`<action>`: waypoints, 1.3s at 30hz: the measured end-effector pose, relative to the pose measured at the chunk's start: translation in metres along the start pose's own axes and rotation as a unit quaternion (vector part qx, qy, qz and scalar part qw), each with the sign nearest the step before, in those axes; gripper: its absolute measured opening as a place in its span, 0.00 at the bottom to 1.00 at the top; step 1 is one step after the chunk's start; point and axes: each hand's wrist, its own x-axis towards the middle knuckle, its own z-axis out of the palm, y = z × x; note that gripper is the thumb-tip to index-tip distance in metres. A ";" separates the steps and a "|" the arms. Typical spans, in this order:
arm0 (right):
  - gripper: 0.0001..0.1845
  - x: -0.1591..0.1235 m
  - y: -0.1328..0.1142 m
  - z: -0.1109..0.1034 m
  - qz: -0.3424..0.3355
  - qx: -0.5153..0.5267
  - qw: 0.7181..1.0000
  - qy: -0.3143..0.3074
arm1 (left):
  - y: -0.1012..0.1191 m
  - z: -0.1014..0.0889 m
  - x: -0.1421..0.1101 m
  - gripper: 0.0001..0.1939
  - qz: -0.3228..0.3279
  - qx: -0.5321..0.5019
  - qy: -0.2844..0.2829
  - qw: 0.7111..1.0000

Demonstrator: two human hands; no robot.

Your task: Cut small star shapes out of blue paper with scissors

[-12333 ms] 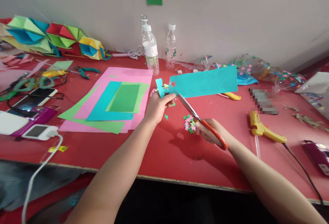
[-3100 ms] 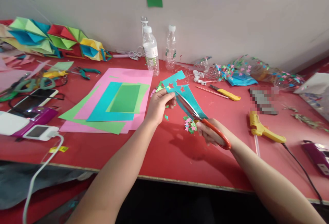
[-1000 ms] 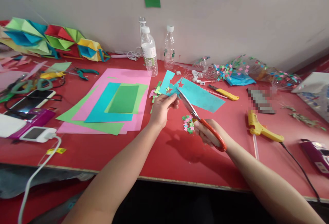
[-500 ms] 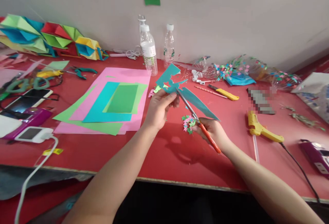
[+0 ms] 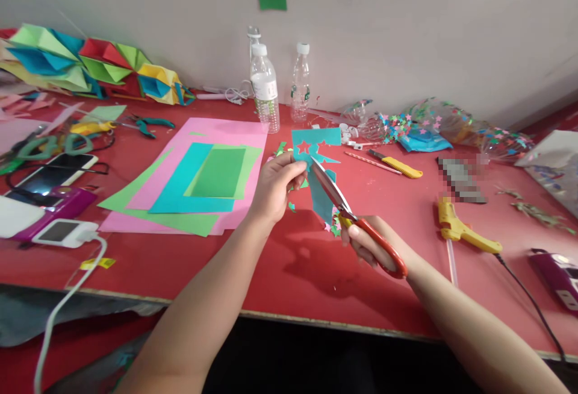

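My left hand (image 5: 277,186) pinches a piece of blue paper (image 5: 323,192) between thumb and fingers, above the red table. Star-shaped holes show in the upper part of the sheet. In my right hand (image 5: 372,240) is a pair of scissors (image 5: 383,249) with red and yellow handles. Their blades point up and left, with the tips at the paper beside my left thumb. Small paper stars (image 5: 335,225) in pink, green and blue lie on the table under the scissors, partly hidden by the sheet.
Stacked coloured sheets (image 5: 162,171) lie left of my hands. Plastic bottles (image 5: 267,90) stand by the wall. A yellow utility knife (image 5: 400,165), a glue gun (image 5: 469,234) and star-filled clear containers (image 5: 445,114) are on the right. A phone (image 5: 58,171) and pliers (image 5: 151,124) lie left.
The blue paper has been turned, so its lower strip now hangs down instead of reaching right. The scissors have rolled, and their red handle loop now shows more fully.
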 end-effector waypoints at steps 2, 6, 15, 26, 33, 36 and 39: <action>0.29 0.000 -0.001 0.000 0.005 0.003 1.000 0.001 | 0.000 -0.002 0.001 0.10 0.004 0.009 -0.003 1.000; 0.26 0.001 -0.003 -0.001 0.011 -0.001 1.000 -0.001 | -0.003 -0.006 0.003 0.09 0.018 0.035 -0.013 0.999; 0.31 0.003 -0.004 -0.005 0.003 -0.030 1.000 0.004 | -0.007 -0.011 0.004 0.10 0.064 0.111 -0.007 0.992; 0.32 0.002 -0.002 -0.004 -0.010 0.009 1.000 -0.024 | -0.007 -0.011 0.004 0.10 0.057 0.095 -0.018 0.994; 0.30 0.004 0.001 -0.004 -0.006 0.019 1.000 -0.014 | -0.008 -0.009 0.004 0.09 0.045 0.079 -0.010 0.996; 0.26 0.004 -0.002 -0.002 0.018 0.017 1.000 0.007 | -0.007 -0.009 0.005 0.10 0.042 0.083 -0.009 0.996; 0.22 0.004 -0.006 0.001 0.041 0.014 0.999 0.024 | -0.007 -0.008 0.004 0.10 0.037 0.080 -0.005 0.996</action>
